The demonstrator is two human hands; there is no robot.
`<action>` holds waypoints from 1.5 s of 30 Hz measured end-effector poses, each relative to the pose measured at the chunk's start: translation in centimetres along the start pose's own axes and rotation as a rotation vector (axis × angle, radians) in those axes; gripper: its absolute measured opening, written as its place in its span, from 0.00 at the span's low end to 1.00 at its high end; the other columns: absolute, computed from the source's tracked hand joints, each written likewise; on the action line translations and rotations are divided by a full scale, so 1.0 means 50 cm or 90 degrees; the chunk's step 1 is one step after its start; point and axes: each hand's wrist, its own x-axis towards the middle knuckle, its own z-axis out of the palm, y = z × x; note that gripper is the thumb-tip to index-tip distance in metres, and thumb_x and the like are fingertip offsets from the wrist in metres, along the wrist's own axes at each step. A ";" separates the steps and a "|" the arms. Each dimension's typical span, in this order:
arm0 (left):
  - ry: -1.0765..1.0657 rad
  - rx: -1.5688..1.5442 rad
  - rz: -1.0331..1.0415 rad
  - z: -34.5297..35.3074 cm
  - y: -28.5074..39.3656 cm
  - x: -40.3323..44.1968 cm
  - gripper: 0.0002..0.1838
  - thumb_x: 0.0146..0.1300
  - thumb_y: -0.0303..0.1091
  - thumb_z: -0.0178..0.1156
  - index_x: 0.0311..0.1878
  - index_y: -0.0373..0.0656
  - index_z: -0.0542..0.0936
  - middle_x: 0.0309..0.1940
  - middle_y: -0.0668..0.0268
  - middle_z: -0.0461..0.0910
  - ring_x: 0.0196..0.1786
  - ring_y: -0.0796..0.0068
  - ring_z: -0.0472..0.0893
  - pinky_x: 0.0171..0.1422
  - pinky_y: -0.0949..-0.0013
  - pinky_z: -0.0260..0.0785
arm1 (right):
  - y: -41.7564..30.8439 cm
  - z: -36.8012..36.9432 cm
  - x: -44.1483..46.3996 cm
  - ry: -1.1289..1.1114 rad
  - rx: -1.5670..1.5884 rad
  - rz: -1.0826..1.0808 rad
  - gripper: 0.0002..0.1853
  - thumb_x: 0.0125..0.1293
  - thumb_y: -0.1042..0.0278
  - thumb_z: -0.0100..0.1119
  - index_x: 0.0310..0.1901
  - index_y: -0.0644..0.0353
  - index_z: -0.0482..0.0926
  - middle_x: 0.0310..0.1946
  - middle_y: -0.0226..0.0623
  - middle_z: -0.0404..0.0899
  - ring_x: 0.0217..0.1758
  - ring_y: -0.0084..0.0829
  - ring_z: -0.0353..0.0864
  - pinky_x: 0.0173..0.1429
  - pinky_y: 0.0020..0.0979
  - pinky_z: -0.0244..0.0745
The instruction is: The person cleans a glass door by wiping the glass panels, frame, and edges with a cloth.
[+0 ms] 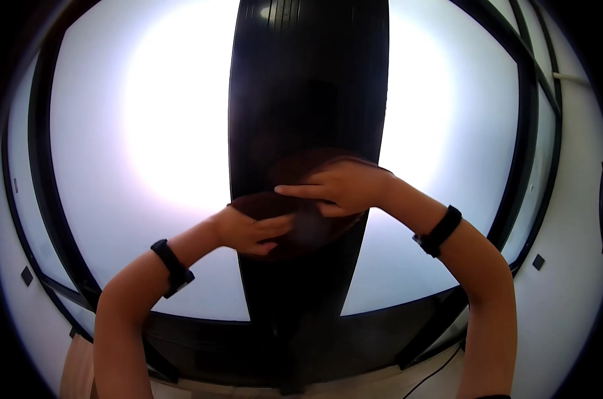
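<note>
A dark reddish-brown item [295,247], rounded and soft-looking, is held up in front of me. Its kind is hard to make out against the black behind it. On its left side, my left hand [253,230] grips the edge, its fingers lying across the surface. My right hand [346,189] holds the upper right part, with the index finger stretched to the left and the other fingers bent. Some blur covers the middle of the item and the fingertips. Black bands with small devices circle both forearms.
Behind the item stands a wide black column [308,86] between two bright frosted panels [95,120] in black frames. A dark low wall [208,349] runs beneath them. A thin black cable [431,376] lies at the lower right, and a pale wall [567,199] rises on the right.
</note>
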 end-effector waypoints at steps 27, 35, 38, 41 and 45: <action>0.525 -0.233 -0.426 -0.059 -0.092 0.185 0.38 0.66 0.43 0.47 0.71 0.38 0.40 0.70 0.45 0.41 0.72 0.45 0.48 0.70 0.52 0.52 | 0.139 -0.133 0.043 0.618 -0.127 0.436 0.41 0.53 0.59 0.53 0.70 0.53 0.50 0.69 0.46 0.52 0.71 0.45 0.52 0.72 0.41 0.49; 0.480 -0.238 -0.396 -0.039 -0.097 0.176 0.39 0.66 0.46 0.45 0.70 0.34 0.39 0.70 0.42 0.40 0.71 0.44 0.50 0.70 0.56 0.50 | 0.109 -0.088 0.000 0.591 -0.014 0.490 0.44 0.57 0.62 0.53 0.71 0.45 0.38 0.71 0.49 0.40 0.74 0.48 0.40 0.73 0.48 0.45; 0.432 -0.227 -0.452 -0.062 -0.082 0.178 0.39 0.67 0.47 0.44 0.70 0.32 0.41 0.69 0.41 0.43 0.71 0.46 0.49 0.70 0.56 0.52 | 0.093 -0.050 -0.018 0.580 -0.015 0.494 0.47 0.57 0.63 0.56 0.71 0.49 0.35 0.71 0.52 0.38 0.74 0.49 0.40 0.73 0.48 0.45; 0.470 -0.105 -0.451 -0.107 -0.101 0.227 0.40 0.66 0.48 0.46 0.70 0.34 0.42 0.70 0.43 0.43 0.71 0.48 0.51 0.70 0.56 0.53 | 0.027 -0.058 -0.014 0.607 0.115 0.532 0.46 0.59 0.61 0.57 0.71 0.53 0.36 0.71 0.52 0.39 0.73 0.50 0.43 0.73 0.46 0.46; 0.431 0.073 -0.500 -0.179 -0.127 0.258 0.41 0.61 0.52 0.51 0.70 0.38 0.49 0.71 0.50 0.43 0.67 0.47 0.60 0.66 0.55 0.60 | 0.026 -0.025 -0.041 0.598 0.208 0.429 0.42 0.61 0.60 0.56 0.71 0.55 0.41 0.69 0.53 0.46 0.70 0.48 0.53 0.71 0.42 0.53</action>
